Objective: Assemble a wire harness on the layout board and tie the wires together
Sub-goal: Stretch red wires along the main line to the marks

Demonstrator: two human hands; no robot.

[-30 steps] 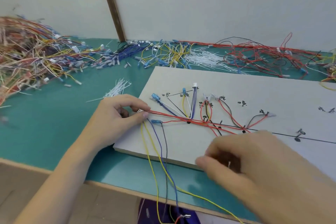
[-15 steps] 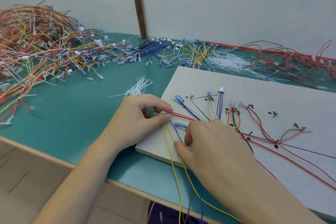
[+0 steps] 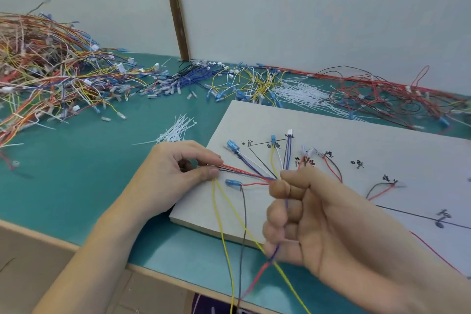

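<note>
While left hand (image 3: pixel 175 171) pinches wire bundle (image 3: pixel 244 173) on layout board (image 3: pixel 356 140), right hand (image 3: pixel 318 219) grips purple wire (image 3: pixel 286 205).

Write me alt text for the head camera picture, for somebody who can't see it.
A left hand pinches a bundle of red and blue wires at the left edge of a grey layout board, while the right hand grips a blue wire. Loose wire piles and white cable ties lie on the green table.
</note>
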